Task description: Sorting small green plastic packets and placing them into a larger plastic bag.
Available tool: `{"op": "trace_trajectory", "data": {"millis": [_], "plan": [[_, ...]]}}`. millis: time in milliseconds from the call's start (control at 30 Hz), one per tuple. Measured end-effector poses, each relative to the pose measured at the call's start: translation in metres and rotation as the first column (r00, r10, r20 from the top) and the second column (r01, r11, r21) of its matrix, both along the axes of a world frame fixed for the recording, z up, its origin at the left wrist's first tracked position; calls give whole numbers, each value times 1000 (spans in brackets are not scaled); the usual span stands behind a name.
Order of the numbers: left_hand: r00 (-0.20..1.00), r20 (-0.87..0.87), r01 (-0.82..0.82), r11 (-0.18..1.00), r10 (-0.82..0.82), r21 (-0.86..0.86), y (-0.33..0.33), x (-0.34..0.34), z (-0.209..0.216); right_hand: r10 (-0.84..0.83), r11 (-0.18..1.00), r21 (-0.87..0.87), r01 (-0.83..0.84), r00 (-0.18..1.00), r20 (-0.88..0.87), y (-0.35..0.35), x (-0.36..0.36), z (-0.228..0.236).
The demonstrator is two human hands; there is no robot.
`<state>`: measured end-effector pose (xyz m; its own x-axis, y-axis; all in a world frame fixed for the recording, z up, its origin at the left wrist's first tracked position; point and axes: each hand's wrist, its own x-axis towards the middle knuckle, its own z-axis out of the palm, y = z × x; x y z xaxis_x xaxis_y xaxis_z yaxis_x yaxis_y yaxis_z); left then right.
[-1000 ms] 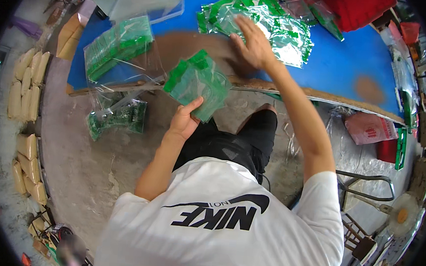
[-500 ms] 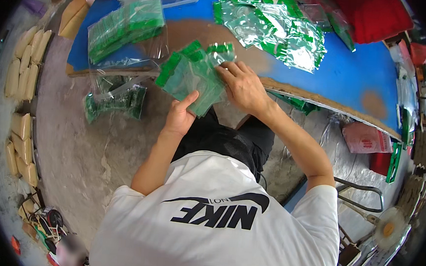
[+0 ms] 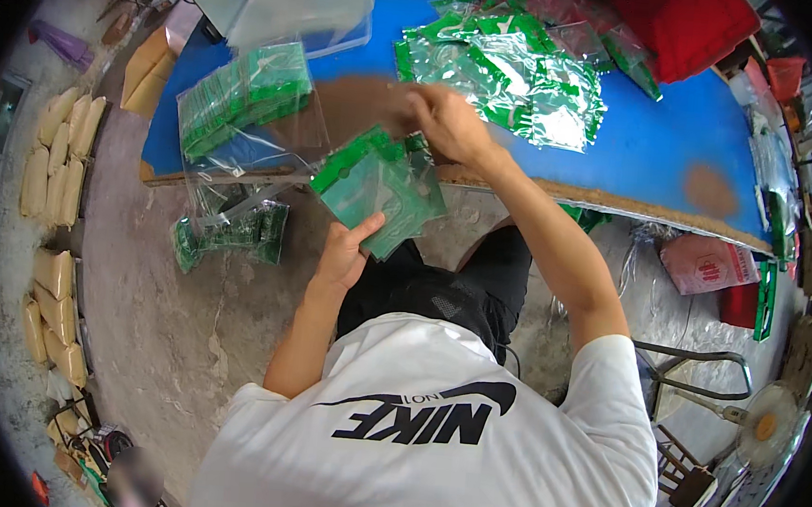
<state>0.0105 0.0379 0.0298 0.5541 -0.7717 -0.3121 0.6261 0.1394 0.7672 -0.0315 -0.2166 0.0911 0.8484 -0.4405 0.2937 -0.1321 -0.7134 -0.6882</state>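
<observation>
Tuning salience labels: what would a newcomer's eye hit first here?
Likely the shiny heap of flat, green-edged clear plastic packets on the blue-topped table, beyond the right hand. Then the fan of green-edged translucent plastic packets pinched in the left hand, near picture centre.

Pretty decent, fairly even light overall, though I can't pin down the source. Worst glare is on the far pile of clear, green-edged flat plastic bags (image 3: 567, 109), basically white in spots. Bare right grip (image 3: 453, 125) looks a bit motion-smeared at the fingertips. Grey concrete floor (image 3: 160, 265) goes darker under the blue-topped desk (image 3: 639, 147), whose near edge bows from the fisheye. Corners are solid black.
</observation>
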Motion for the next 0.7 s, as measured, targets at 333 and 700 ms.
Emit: {"op": "trace_trajectory", "data": {"millis": [333, 700], "plan": [[981, -188, 41, 998, -48, -45, -1, 17, -15, 283, 958, -36, -286, 957, -57, 22, -53, 1], [976, -218, -40, 989, 7, -145, 0, 14, -14, 362, 903, -217, -371, 929, -79, 22, -62, -18]]}}
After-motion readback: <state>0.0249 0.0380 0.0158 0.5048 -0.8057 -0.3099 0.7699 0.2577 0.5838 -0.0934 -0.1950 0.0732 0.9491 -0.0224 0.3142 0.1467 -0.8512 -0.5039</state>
